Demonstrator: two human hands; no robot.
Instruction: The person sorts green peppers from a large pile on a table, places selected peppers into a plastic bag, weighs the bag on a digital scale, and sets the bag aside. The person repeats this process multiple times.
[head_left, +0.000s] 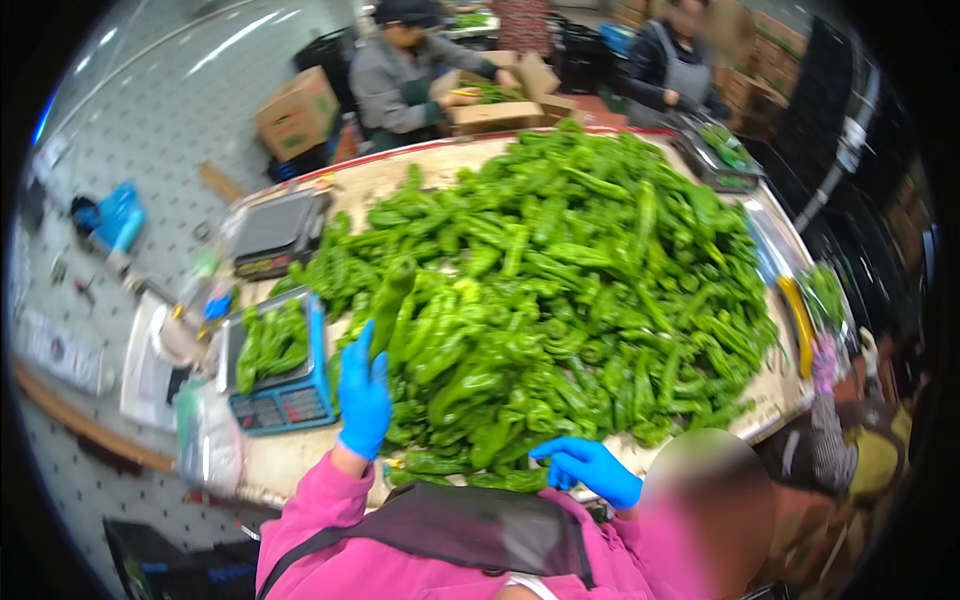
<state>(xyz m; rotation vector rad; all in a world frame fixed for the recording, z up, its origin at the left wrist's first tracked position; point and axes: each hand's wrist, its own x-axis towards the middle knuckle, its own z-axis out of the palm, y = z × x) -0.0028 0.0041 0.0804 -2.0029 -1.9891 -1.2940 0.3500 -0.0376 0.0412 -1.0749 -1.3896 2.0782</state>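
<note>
My left hand (364, 397), in a blue glove, holds a long green pepper (391, 304) upright at the left side of a large heap of green peppers (555, 292). The heap covers much of the table (285, 469). My right hand (589, 466), gloved in blue too, is over the near edge of the heap with its fingers partly bent; nothing shows in it. Left of my left hand stands a blue digital scale (281, 405) with several green peppers (271, 346) on its metal tray.
A dark scale (277, 225) stands at the back left, another (731, 176) at the back right with packed peppers. Across the table a person handles an open cardboard box (499, 116); another stands at the far right. A third person's pink-gloved hand (823, 364) is at the right edge.
</note>
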